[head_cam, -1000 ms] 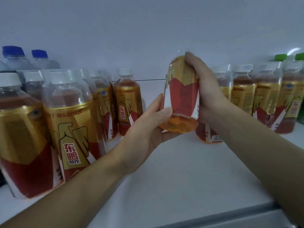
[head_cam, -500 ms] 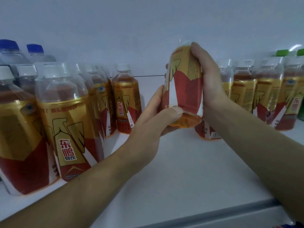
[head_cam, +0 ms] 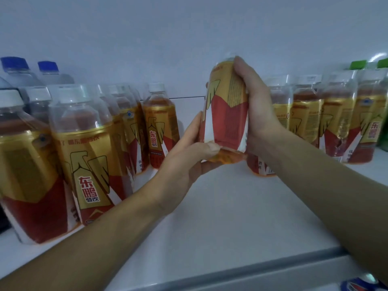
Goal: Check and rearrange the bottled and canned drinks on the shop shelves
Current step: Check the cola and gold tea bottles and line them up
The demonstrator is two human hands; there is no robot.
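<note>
A gold-and-red labelled drink bottle (head_cam: 227, 110) hangs upright above the middle of the white shelf (head_cam: 220, 206), held between both hands. My right hand (head_cam: 257, 110) wraps its right side, fingers reaching up to the bottle's shoulder. My left hand (head_cam: 189, 158) cups the bottom, thumb pressed across the amber base and fingers up the left side. The bottle's cap is hidden. More bottles of the same drink stand in a row at the left (head_cam: 90, 154) and another row at the right (head_cam: 333, 120).
Blue-capped clear bottles (head_cam: 48, 73) stand at the back left. Green-capped bottles (head_cam: 359, 65) show at the back right. The shelf's grey front lip (head_cam: 241, 271) runs across the bottom. A white wall closes the back.
The held bottle has been lifted a little and turned more upright. My left thumb has slid onto its base. The view has shifted slightly.
</note>
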